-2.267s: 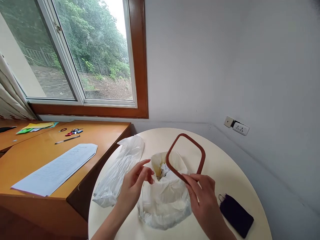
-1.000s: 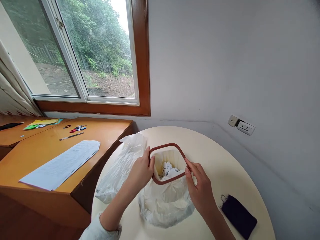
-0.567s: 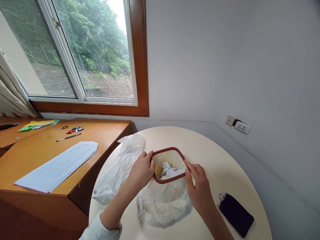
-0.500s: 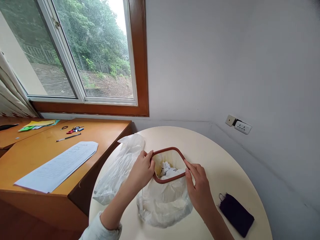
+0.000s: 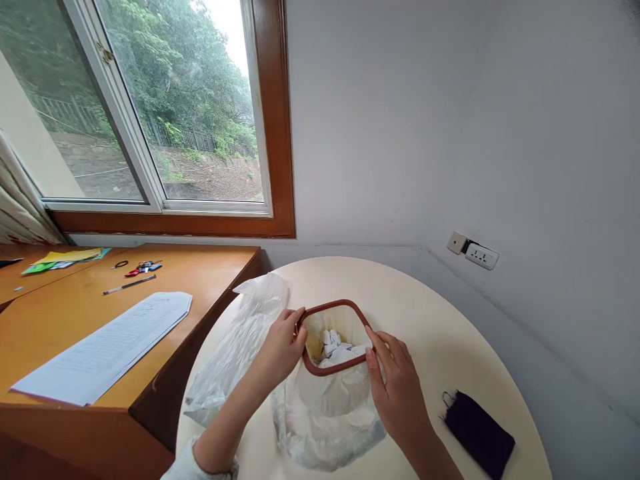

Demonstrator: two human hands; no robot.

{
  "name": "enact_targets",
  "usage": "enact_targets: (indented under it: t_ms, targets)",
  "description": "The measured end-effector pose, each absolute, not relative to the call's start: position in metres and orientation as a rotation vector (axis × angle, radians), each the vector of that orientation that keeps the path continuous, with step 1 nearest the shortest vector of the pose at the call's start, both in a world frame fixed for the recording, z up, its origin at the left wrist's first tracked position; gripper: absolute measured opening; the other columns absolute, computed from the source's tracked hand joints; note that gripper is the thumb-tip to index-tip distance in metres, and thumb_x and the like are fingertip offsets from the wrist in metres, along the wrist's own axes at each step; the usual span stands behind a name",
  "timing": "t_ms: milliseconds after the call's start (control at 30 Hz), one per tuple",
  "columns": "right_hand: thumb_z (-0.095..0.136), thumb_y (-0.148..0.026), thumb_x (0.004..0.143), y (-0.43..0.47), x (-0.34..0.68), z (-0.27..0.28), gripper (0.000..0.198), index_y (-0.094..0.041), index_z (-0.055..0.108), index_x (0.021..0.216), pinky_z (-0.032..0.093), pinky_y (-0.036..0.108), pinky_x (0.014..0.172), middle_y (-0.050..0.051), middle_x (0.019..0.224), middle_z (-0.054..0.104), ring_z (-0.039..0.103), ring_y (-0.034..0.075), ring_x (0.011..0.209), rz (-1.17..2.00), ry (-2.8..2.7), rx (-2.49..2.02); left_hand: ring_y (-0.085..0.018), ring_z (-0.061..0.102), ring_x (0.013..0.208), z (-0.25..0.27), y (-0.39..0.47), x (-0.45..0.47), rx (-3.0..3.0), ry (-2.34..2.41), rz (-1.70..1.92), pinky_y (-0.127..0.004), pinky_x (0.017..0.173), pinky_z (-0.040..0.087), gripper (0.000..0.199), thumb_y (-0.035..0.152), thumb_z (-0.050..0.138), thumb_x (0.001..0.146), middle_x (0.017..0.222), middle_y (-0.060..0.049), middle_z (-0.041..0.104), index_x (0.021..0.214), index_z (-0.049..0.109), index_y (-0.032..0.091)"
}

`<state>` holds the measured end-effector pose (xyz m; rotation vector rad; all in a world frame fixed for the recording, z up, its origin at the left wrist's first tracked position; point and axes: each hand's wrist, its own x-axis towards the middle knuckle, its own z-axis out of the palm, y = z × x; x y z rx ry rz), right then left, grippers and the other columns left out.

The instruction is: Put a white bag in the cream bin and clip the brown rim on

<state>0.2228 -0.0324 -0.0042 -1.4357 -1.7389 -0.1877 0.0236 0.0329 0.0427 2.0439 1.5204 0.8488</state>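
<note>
A small trash bin lined with a white plastic bag stands on the round cream table, its bag hanging over the outside. Its brown rim ring is a rounded rectangle around the opening. Crumpled white paper lies inside. My left hand is closed on the ring's left side, thumb and fingers pinching it. On the right side, my right hand grips the same ring between thumb and fingers. Another translucent white plastic bag lies crumpled on the table, beyond my left forearm.
A dark purple cloth pouch lies at the table's right. On the wooden desk at left are paper sheets, a pen, scissors and small items, and coloured papers. A wall socket is at right.
The view has shifted slightly, so most things sit a little lower in it. Both hands keep their hold on the rim ring, with little other change.
</note>
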Motion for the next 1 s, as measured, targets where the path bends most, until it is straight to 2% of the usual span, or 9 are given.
enact_targets:
  t_ms: [200,467,600,767,900,1000]
  targets:
    - [0.04,-0.026,0.089,-0.034,0.216,-0.009,0.037,-0.017,0.045,0.125,0.047,0.042,0.086,0.012,0.118,0.056,0.051,0.024,0.111,-0.26,-1.771,-1.428,-0.021,0.058,0.09,0.039,0.037,0.013,2.064,1.465,0.893,-0.034,0.075,0.049,0.041,0.032,0.035,0.086,0.107,-0.011,0.056,0.12,0.051,0.017]
    - [0.038,-0.029,0.091,-0.034,0.209,-0.02,0.041,-0.018,0.039,0.13,0.046,0.042,0.093,0.012,0.133,0.044,0.039,0.024,0.124,-0.147,-1.774,-1.451,-0.018,0.059,0.079,0.035,0.038,0.011,2.056,1.453,0.961,-0.031,0.068,0.05,0.038,0.035,0.035,0.087,0.102,-0.008,0.058,0.116,0.055,0.019]
    - [0.038,-0.027,0.091,-0.033,0.21,-0.017,0.04,-0.015,0.04,0.129,0.044,0.043,0.094,0.013,0.136,0.041,0.037,0.024,0.126,-0.165,-1.815,-1.429,-0.018,0.059,0.085,0.033,0.038,0.012,2.05,1.433,0.968,-0.03,0.071,0.05,0.036,0.032,0.035,0.087,0.108,-0.008,0.056,0.114,0.056,0.019]
    - [0.038,-0.024,0.09,-0.029,0.217,-0.009,0.034,-0.014,0.048,0.121,0.041,0.046,0.096,0.013,0.132,0.047,0.042,0.024,0.122,-0.232,-1.902,-1.396,-0.02,0.059,0.09,0.035,0.038,0.012,2.079,1.443,0.929,-0.031,0.075,0.05,0.037,0.032,0.034,0.088,0.114,-0.009,0.054,0.115,0.055,0.019]
    - [0.037,-0.023,0.091,-0.026,0.221,-0.002,0.034,-0.012,0.049,0.12,0.04,0.046,0.097,0.013,0.125,0.053,0.048,0.022,0.117,-0.278,-1.961,-1.406,-0.023,0.055,0.102,0.041,0.037,0.013,2.177,1.48,0.884,-0.036,0.087,0.046,0.037,0.031,0.033,0.088,0.114,-0.011,0.054,0.114,0.056,0.017]
    - [0.037,-0.024,0.091,-0.025,0.221,0.003,0.034,-0.011,0.048,0.121,0.039,0.045,0.097,0.013,0.122,0.055,0.05,0.021,0.115,-0.282,-1.974,-1.436,-0.025,0.049,0.113,0.043,0.037,0.013,2.256,1.498,0.809,-0.04,0.095,0.041,0.039,0.03,0.032,0.088,0.122,-0.012,0.051,0.117,0.055,0.016]
